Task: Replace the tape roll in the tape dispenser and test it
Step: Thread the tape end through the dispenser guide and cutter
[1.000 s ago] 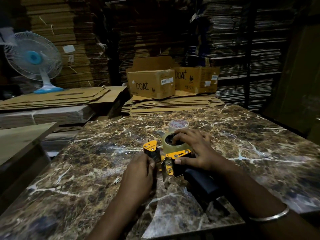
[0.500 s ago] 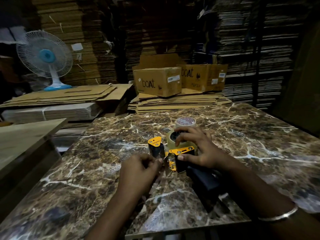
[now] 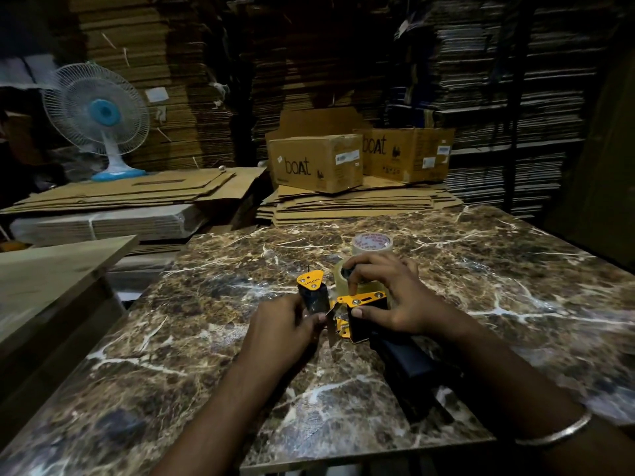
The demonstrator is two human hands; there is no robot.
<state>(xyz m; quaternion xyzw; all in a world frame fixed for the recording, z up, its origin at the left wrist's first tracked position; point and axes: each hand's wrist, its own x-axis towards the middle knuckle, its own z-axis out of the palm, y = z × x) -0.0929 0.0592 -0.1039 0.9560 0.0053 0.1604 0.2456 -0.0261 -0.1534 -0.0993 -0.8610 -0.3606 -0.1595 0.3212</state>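
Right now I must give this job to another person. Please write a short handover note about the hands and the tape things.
Left hand: pinching at the front of the tape dispenser, near the roller; whether it holds the tape end is unclear.
Right hand: steadies the dispenser, fingers on the mounted tape roll.
Dispenser lies on the marble table; a second tape roll stands just behind.
Done: roll is seated.
Left: finish threading, then test.

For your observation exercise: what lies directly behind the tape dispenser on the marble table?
Behind the tape dispenser a second tape roll with red print sits on the table. The right hand covers its lower part.
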